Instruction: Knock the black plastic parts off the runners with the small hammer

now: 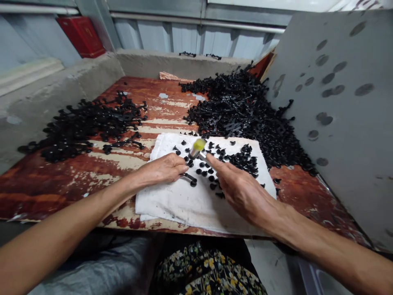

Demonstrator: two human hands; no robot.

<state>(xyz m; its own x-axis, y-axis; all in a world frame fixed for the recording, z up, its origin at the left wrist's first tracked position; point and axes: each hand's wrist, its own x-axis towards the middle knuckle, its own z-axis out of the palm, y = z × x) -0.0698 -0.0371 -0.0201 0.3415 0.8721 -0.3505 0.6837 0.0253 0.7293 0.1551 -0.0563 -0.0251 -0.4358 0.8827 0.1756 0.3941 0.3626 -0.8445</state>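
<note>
My left hand (164, 169) rests on a white cloth (184, 200) with its fingers closed on a black plastic sprue piece (189, 178). My right hand (238, 186) is closed on a small tool with a metal shaft and a yellow-green tip (198, 146), held just above the cloth. Several small black round parts (204, 168) lie loose on the cloth between and beyond my hands.
A big heap of black plastic parts (242, 108) fills the back right of the worn red board (61, 180). A flatter heap of black sprues (89, 125) lies at the left. A grey spotted panel (340, 114) stands on the right. Concrete ledges border the back and left.
</note>
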